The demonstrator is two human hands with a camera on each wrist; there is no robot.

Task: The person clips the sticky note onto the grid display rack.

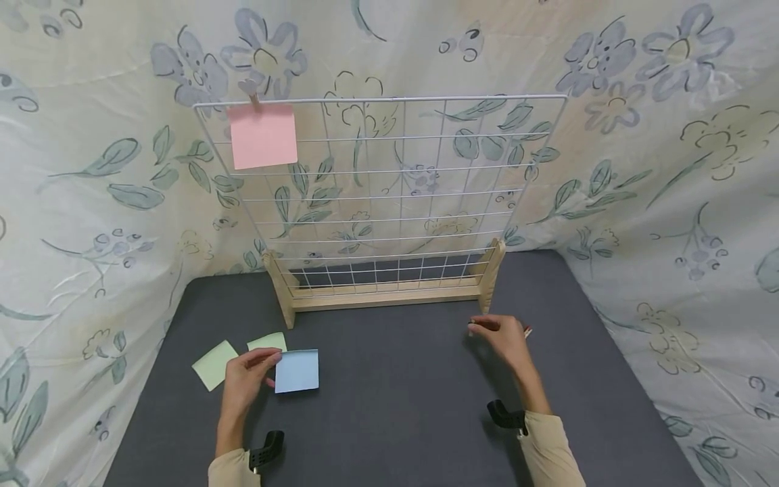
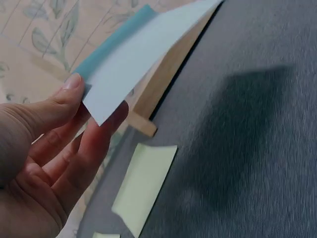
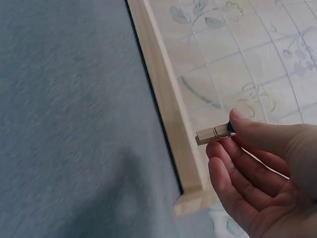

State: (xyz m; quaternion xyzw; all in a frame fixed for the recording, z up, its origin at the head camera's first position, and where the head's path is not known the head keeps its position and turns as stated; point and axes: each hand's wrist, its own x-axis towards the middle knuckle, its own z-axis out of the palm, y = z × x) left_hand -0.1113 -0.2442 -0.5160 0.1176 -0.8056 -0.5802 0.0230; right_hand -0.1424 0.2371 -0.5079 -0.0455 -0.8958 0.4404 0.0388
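My left hand (image 1: 245, 382) pinches a blue sticky note (image 1: 297, 371) by its left edge, thumb on top. In the left wrist view the note (image 2: 133, 54) is lifted off the table and casts a shadow. Two pale green notes (image 1: 214, 365) lie on the table beside that hand. My right hand (image 1: 500, 339) pinches a small wooden clothespin (image 3: 212, 134) between thumb and fingers, just in front of the rack's right foot. A pink note (image 1: 264, 138) hangs at the upper left of the white wire grid (image 1: 389, 172), held by another clothespin (image 1: 254, 103).
The grid stands in a wooden base (image 1: 386, 297) at the back of the dark table (image 1: 389, 419). Partly hidden behind my right hand are small reddish and pale items (image 1: 527, 331), too small to identify. Floral cloth (image 1: 669, 203) surrounds the table's back and sides.
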